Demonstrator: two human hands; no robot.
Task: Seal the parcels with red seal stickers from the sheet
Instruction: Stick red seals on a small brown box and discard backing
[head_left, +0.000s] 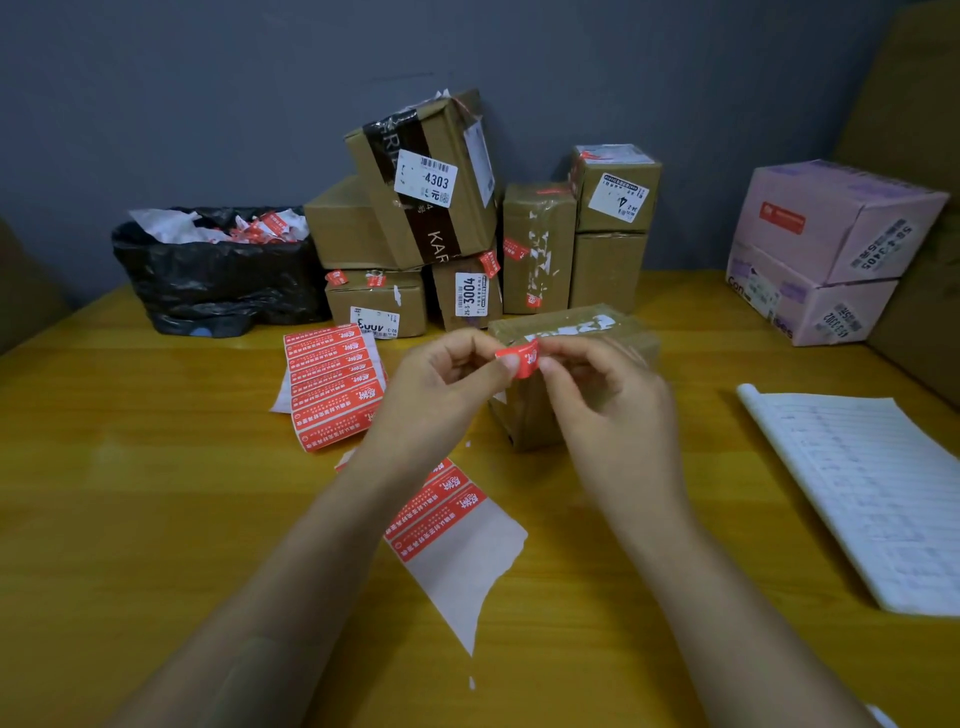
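Note:
My left hand (441, 384) and my right hand (602, 395) together pinch a small red seal sticker (518, 357) between their fingertips, just above a tape-covered brown parcel (582, 332) lying on the wooden table. A sheet of red seal stickers (335, 384) lies left of my left hand. A second sheet (452, 525), mostly bare backing with a few red stickers, lies under my left forearm. Behind stands a stack of brown parcels (426, 208), several bearing red seals.
A bin lined with a black bag (213, 275), full of white and red paper scraps, stands at the back left. Two pink boxes (826, 249) are stacked at the back right. A lined white notebook (862, 488) lies on the right of the yellow table (130, 493).

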